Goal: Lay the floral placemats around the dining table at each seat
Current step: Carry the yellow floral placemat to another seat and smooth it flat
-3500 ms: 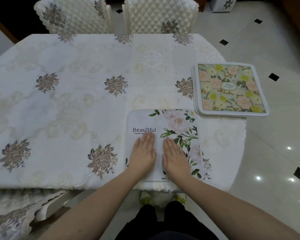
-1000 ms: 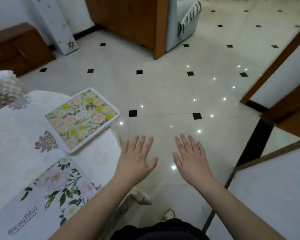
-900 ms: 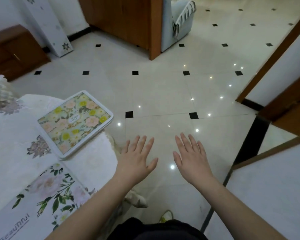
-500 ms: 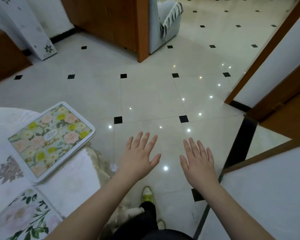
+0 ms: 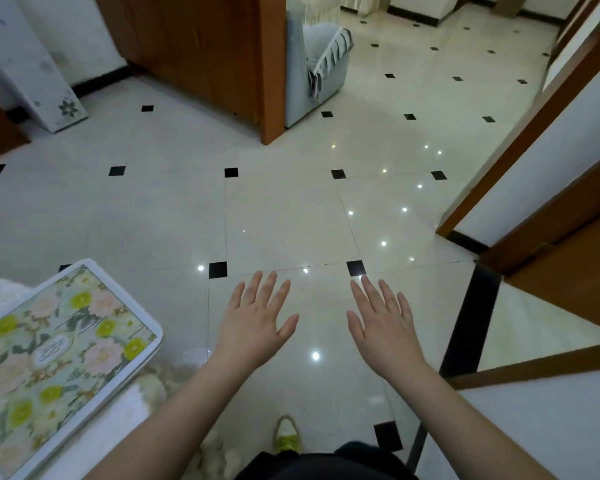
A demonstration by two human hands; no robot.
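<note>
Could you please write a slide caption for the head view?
Both hands, left and right, hover open over the tiled floor beside the stack of floral placemats.

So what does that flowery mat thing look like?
The mat lies flat on the white tablecloth at the table's corner, its near corner poking past the edge. It has a white rounded border and pale green print with pink and yellow flowers, plus a small oval label mid-pattern. It looks stiff and glossy. No hand touches it.
</note>
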